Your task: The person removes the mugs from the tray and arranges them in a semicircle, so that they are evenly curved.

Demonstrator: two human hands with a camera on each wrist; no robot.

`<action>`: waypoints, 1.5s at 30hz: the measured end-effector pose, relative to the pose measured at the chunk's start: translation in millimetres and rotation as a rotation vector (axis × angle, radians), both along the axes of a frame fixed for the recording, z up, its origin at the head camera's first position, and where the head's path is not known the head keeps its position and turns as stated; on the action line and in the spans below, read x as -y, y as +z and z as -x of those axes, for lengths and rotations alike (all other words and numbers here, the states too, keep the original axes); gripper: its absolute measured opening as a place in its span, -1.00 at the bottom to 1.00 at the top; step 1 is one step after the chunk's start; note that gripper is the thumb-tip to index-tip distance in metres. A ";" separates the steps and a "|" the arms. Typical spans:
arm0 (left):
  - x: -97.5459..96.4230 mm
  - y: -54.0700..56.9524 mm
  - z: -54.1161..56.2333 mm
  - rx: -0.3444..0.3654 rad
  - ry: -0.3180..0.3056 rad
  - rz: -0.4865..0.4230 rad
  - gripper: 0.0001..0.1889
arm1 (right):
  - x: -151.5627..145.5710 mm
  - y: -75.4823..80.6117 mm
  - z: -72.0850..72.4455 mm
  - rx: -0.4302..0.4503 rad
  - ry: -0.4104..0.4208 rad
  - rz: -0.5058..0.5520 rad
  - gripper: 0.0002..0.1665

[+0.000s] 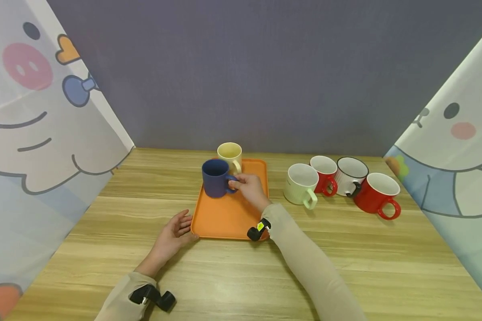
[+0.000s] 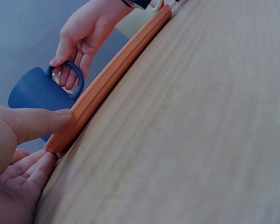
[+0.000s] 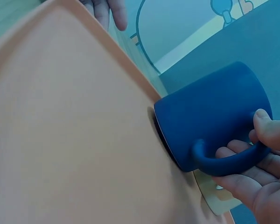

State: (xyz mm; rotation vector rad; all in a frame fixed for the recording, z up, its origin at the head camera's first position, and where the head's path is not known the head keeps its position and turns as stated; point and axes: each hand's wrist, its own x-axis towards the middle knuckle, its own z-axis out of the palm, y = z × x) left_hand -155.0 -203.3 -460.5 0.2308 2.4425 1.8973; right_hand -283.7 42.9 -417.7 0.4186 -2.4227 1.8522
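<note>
A dark blue mug (image 1: 215, 179) is at the left side of the orange tray (image 1: 221, 223). My right hand (image 1: 250, 188) holds its handle, thumb on top and fingers curled through, as the right wrist view shows. A dark gap shows under part of the mug's base (image 3: 170, 140); whether it fully rests on the tray I cannot tell. Behind it a pale yellow mug (image 1: 230, 151) stands at the tray's back, partly hidden. My left hand (image 1: 176, 232) touches the tray's front left corner, its thumb against the rim (image 2: 77, 114) and its fingers loosely extended.
Right of the tray stand a pale green mug (image 1: 299, 189), a small red mug (image 1: 323, 166), a white mug with a black handle (image 1: 347, 176) and a larger red mug (image 1: 375, 196). A grey wall (image 1: 249, 80) rises behind the wooden table (image 1: 233, 281); printed cloths (image 1: 64, 133) hang at both sides.
</note>
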 end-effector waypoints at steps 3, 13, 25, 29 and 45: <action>-0.2 -0.2 0.1 -0.003 -0.002 -0.001 -0.14 | -0.9 -0.6 0.2 0.005 0.001 0.031 -0.85; 0.0 0.1 -0.7 -0.022 0.002 0.015 -0.15 | -5.1 -0.6 -8.0 0.018 0.013 0.096 -0.88; -0.9 1.9 -1.9 -0.023 0.002 -0.010 -0.16 | -13.6 14.7 -17.7 0.064 -0.005 0.210 -0.82; -0.9 1.7 -1.6 -0.020 0.004 -0.002 -0.16 | -18.7 22.1 -22.9 0.061 -0.003 0.190 -0.81; -1.7 2.9 -3.4 -0.051 0.001 -0.011 -0.17 | -42.1 43.2 -42.0 -0.002 0.012 0.147 -0.79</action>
